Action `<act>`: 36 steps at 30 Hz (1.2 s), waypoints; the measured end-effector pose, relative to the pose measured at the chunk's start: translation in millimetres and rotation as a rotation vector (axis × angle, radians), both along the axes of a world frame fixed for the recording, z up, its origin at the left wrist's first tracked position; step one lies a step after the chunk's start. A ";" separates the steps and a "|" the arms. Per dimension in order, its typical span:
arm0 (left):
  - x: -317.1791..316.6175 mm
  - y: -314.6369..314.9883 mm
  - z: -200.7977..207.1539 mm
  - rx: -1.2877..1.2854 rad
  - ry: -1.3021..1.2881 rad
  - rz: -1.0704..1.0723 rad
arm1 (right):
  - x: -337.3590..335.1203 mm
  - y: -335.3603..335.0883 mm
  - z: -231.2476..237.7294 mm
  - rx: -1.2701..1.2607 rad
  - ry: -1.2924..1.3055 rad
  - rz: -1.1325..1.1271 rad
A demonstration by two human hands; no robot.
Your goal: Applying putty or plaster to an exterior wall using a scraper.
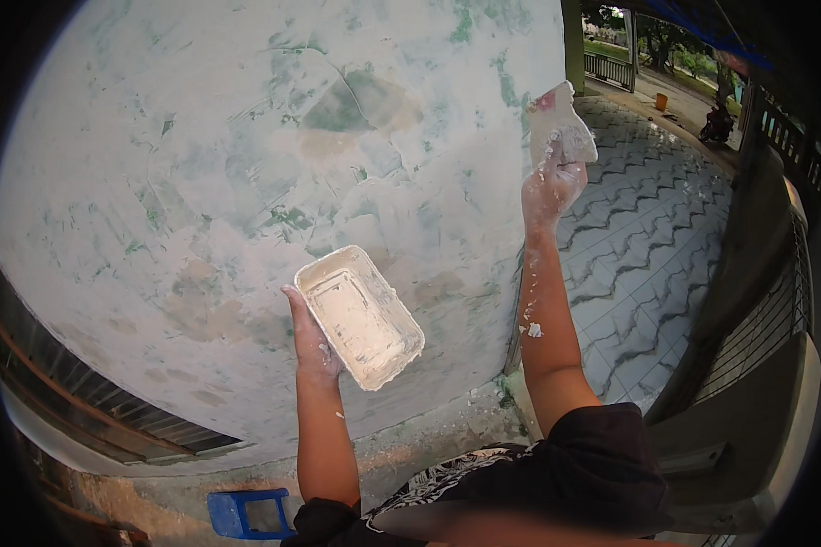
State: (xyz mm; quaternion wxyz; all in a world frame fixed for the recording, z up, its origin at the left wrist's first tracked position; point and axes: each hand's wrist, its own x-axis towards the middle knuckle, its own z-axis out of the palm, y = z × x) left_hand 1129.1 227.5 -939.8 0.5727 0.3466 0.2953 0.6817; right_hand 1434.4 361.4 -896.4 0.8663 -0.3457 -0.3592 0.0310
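My left hand (314, 342) grips a rectangular plastic tub (359, 314) by its side, the thumb along its rim. A pale, creamy filler coats the tub's inside and edges. Raised at the wall's right edge, my right hand (556, 187) is closed around a flat putty knife (556, 123), its wide blade smeared white with a reddish patch. White splashes dot both forearms. The wall (246, 164) before me carries uneven white filler, with green and greyish-brown patches showing through.
A blue plastic stool (246, 515) stands on the rough ground at lower left. Right of the wall lies a marble-patterned tiled floor (643, 246). Farther off are an orange bucket (661, 101) and a parked motorbike (718, 124). A curved railing (766, 319) runs along the right.
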 end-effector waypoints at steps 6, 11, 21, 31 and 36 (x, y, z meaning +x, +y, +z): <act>8.4 16.9 -5.1 0.029 -0.073 -0.071 | -12.0 75.7 -13.1 -0.154 -0.591 -0.387; 8.9 36.6 5.9 0.129 -0.075 -0.113 | -44.0 30.5 -55.8 -0.280 -0.727 -0.241; 3.6 67.2 -26.0 0.202 -0.172 -0.399 | 49.1 47.8 14.7 -0.409 -0.393 -0.612; -19.0 98.7 6.2 0.290 -0.117 -0.327 | -57.8 -0.5 42.0 -0.483 -0.668 -0.261; -2.7 93.7 36.5 0.392 -0.025 -0.275 | -5.2 18.6 56.9 -0.157 -0.562 -0.484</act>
